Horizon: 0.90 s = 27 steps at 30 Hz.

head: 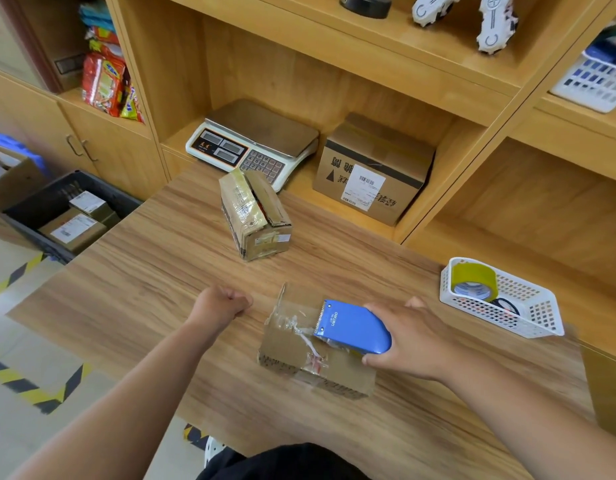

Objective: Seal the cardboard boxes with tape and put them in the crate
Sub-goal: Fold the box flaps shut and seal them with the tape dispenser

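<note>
Bright, even light fills the scene, casting only faint, soft shadows on the worktop (143, 265). Wide-angle distortion bows the shelving (334, 57) near the edges, and the corners look smeared.

The blue plastic tape dispenser (355, 327) carries white lettering. The small brown cardboard box (285, 349) beneath it shows clear glossy tape and a red-and-white scrap. The upended brown cardboard box (261, 233) is wrapped in yellowish tape. The wooden tabletop (143, 278) is light brown with darker grain streaks. The white plastic lattice basket (531, 310) holds an olive-yellow tape roll (474, 280). The dark grey plastic crate (29, 235) contains brown boxes with white labels. The floor's hazard stripes (22, 386) alternate yellow and black.
</note>
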{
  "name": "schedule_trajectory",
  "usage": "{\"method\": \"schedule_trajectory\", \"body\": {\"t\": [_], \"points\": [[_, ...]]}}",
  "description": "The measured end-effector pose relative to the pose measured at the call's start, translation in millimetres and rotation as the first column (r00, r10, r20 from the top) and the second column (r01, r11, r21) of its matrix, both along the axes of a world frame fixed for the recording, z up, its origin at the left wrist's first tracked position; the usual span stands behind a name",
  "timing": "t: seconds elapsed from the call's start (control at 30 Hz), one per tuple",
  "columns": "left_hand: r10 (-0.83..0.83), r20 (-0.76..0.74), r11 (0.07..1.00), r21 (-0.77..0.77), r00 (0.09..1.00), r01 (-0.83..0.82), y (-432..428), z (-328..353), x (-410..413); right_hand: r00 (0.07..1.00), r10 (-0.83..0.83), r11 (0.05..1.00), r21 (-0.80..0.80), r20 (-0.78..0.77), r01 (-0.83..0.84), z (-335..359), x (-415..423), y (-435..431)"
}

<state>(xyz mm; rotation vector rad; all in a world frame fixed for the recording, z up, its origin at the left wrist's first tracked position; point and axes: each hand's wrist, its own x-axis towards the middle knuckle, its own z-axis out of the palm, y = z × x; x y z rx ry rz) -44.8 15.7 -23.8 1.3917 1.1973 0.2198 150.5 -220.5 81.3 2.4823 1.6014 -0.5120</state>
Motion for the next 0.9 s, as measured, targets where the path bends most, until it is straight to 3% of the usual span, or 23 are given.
{"method": "schedule_trajectory", "body": {"t": [0.43, 0.9], "points": [[0.043, 0.034, 0.999, -0.008, 0.998, -0.043, -0.9, -10.8, -0.4, 0.998, 0.006, 1.0, 0.0, 0.063, -0.006, -3.7, -8.8, 19.4], [0.073, -0.053, 0.994, -0.076, 0.996, -0.077, -5.8, -29.4, 3.0, 0.995, 0.002, 0.999, -0.035, 0.101, 0.002, -1.3, -16.6, 25.6]]}}
